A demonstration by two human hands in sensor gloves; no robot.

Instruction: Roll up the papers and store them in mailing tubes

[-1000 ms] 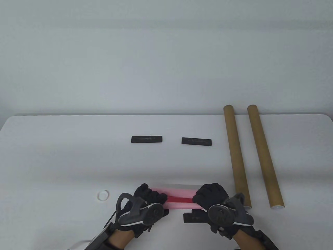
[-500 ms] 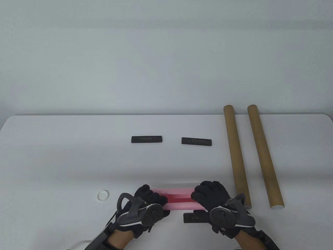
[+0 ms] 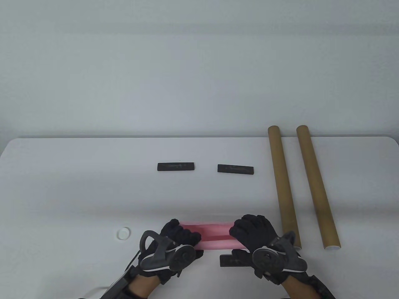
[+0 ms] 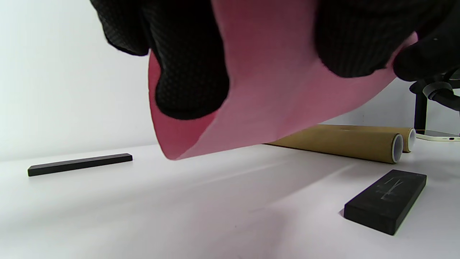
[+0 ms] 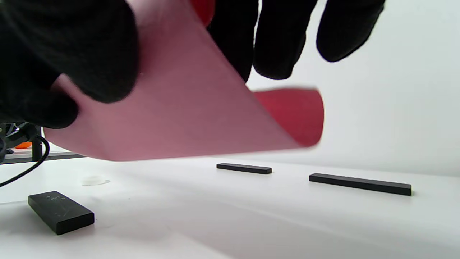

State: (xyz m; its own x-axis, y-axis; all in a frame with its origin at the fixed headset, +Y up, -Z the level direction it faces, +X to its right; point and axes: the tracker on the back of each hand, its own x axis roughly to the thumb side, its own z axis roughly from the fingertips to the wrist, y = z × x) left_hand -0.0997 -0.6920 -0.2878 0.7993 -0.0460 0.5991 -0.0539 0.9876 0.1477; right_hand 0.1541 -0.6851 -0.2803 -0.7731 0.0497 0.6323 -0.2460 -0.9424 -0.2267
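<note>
A pink-red sheet of paper, curled into a loose roll, hangs above the table near its front edge. My left hand grips its left end; the curled edge shows in the left wrist view. My right hand grips its right end, with the paper's curl in the right wrist view. Two brown mailing tubes lie side by side on the right of the white table, running front to back, their open white-rimmed ends toward the front.
Two black bar weights lie mid-table. Another black block lies just in front of the paper under my right hand. A white tube cap lies left of my left hand.
The paper's roll has tightened slightly and my right hand's fingers have shifted a little toward the far side. Both hands stay in nearly the same place.
</note>
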